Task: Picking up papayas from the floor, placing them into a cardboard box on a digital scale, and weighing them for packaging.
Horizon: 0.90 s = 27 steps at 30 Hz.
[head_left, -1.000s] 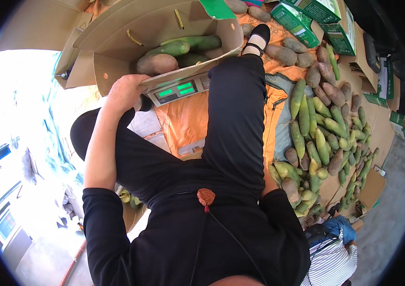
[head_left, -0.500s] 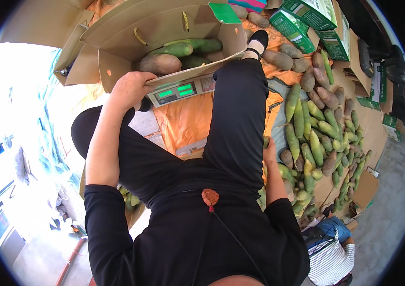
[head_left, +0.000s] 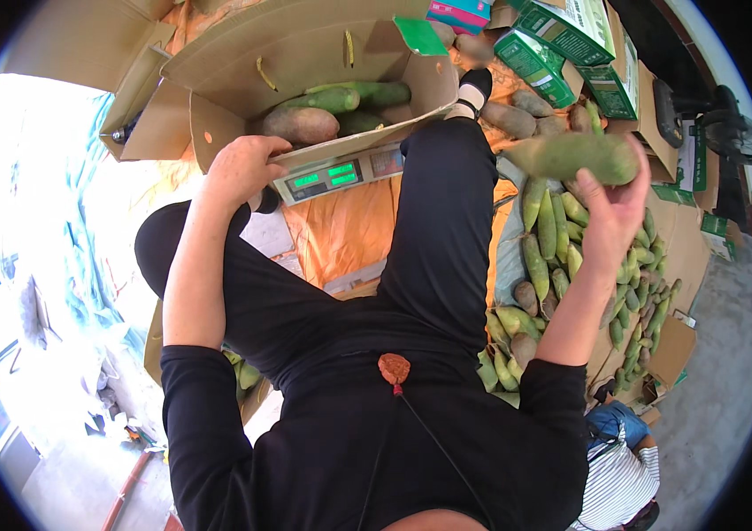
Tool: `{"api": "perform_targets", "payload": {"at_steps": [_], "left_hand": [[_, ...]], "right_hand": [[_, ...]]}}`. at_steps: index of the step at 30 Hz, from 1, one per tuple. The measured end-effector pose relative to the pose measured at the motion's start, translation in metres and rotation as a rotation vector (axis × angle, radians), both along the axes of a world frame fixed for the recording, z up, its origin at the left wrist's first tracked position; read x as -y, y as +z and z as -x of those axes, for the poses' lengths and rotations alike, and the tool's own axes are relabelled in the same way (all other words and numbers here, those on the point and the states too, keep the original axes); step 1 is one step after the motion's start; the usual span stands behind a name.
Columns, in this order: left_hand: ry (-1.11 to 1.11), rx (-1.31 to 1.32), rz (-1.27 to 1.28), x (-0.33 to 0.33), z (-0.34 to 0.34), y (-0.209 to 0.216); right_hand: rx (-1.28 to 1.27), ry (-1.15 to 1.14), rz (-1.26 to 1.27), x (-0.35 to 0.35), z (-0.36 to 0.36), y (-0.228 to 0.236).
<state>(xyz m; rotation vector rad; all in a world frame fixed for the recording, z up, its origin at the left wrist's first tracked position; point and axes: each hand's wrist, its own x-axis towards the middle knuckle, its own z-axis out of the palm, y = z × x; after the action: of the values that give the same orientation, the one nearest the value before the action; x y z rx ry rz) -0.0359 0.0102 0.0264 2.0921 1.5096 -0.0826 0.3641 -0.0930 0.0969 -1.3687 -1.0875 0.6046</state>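
Note:
My left hand (head_left: 245,162) grips the near edge of an open cardboard box (head_left: 217,66), its fingers bent over the rim. Inside the box lie several radishes, among them a brownish-red one (head_left: 302,126) and a long green one (head_left: 330,100). The box rests on a scale (head_left: 323,177) with a lit green display. Off to the right, my right hand (head_left: 613,205) is closed round the thick end of a large green radish (head_left: 571,159), slightly blurred, held up above the radish pile (head_left: 562,257).
Brownish-red radishes (head_left: 509,119) lie beyond the green pile. Green-and-white cartons (head_left: 535,66) stand at the far right, near a black fan (head_left: 734,128). A person in a striped top (head_left: 619,478) is at the lower right. Orange sheeting (head_left: 341,226) covers the floor below the scale.
My right hand has come up from low beside my right leg, moving away and to the right, with a green radish now plainly in it. My left hand stays at the box edge.

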Motion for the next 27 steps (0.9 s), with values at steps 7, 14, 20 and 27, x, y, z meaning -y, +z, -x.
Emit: {"api": "perform_targets", "payload": {"at_steps": [7, 14, 20, 27], "left_hand": [[0.049, 0.023, 0.046, 0.000, -0.002, 0.010], [0.003, 0.014, 0.026, 0.000, 0.001, 0.008], [0.001, 0.017, 0.026, -0.002, 0.004, 0.004], [0.076, 0.116, 0.074, -0.001, 0.009, 0.007]], "right_hand": [[-0.050, 0.446, -0.299, -0.075, 0.074, 0.046], [0.779, 0.523, -0.264, -0.134, 0.145, -0.027], [0.897, 0.550, 0.057, -0.151, 0.120, -0.074], [0.258, 0.453, 0.190, -0.106, 0.052, -0.073]]}}
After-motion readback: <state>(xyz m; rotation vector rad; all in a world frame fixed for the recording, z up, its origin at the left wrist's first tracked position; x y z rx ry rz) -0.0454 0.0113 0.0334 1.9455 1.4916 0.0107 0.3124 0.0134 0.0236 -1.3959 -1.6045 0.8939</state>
